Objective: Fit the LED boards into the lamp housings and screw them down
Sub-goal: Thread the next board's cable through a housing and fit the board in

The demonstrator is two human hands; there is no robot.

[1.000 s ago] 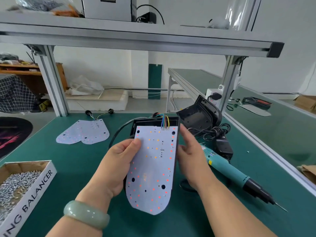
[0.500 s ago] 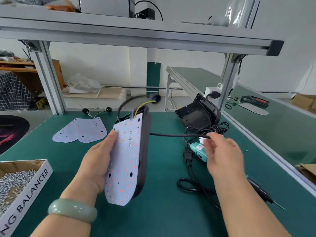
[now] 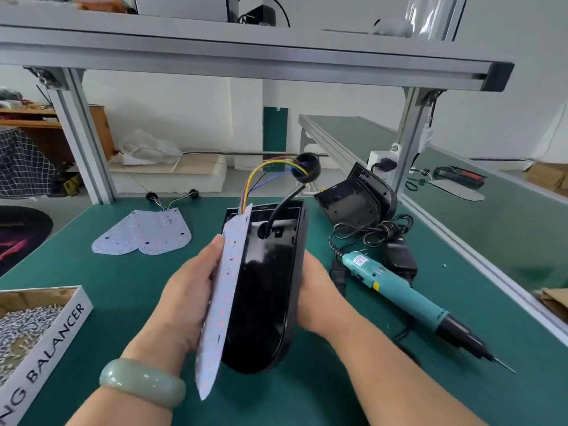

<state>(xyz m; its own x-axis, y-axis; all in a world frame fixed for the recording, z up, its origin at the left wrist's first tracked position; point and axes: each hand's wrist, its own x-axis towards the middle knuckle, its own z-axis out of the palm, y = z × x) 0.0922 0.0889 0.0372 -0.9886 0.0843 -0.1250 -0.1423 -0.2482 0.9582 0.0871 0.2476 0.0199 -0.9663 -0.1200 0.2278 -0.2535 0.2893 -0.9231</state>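
A black lamp housing (image 3: 267, 290) stands tilted above the green table, its open inside facing me. A white LED board (image 3: 226, 290) is swung out to its left like an open lid. My left hand (image 3: 187, 290) holds the board from the left with the thumb on its edge. My right hand (image 3: 316, 299) grips the housing's right side from behind. Coloured wires (image 3: 261, 176) run from the board's top to a black grommet (image 3: 304, 167), and a black cable comes out of a hole in the housing.
A teal electric screwdriver (image 3: 399, 290) lies at the right beside a coiled cable and adapter (image 3: 396, 256). Another black housing (image 3: 356, 195) sits behind. Two spare LED boards (image 3: 144, 232) lie at the back left. A box of screws (image 3: 33, 321) stands at the left edge.
My right hand left the cable near the screwdriver and came back to grip the housing's right side. The board has swung away from the housing, baring its black inside.
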